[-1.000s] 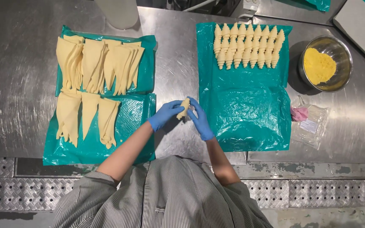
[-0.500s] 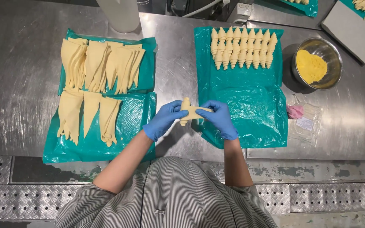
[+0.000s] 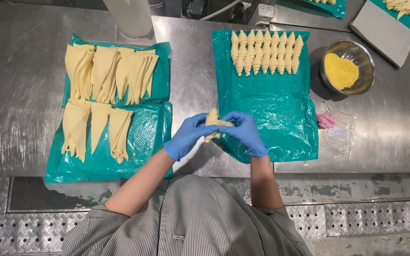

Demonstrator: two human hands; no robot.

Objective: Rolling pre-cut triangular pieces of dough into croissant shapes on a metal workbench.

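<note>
At the centre of the frame, your gloved left hand [image 3: 186, 136] and right hand [image 3: 244, 131] together hold a dough piece [image 3: 212, 122] above the table [image 3: 15, 95], midway between flat dough triangles [image 3: 103, 95] at left and rolled pieces [image 3: 265, 51] at upper right.

Blue disposable gloves cover left hand [image 3: 186, 136] and right hand [image 3: 245, 132]; grey pinstriped short-sleeved jacket.

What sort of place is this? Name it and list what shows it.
Most likely a commercial bakery's pastry bench: a steel worktable, cut dough triangles on a teal sheet, a row of rolled croissants, and blue-gloved hands shaping a dough piece.
</note>
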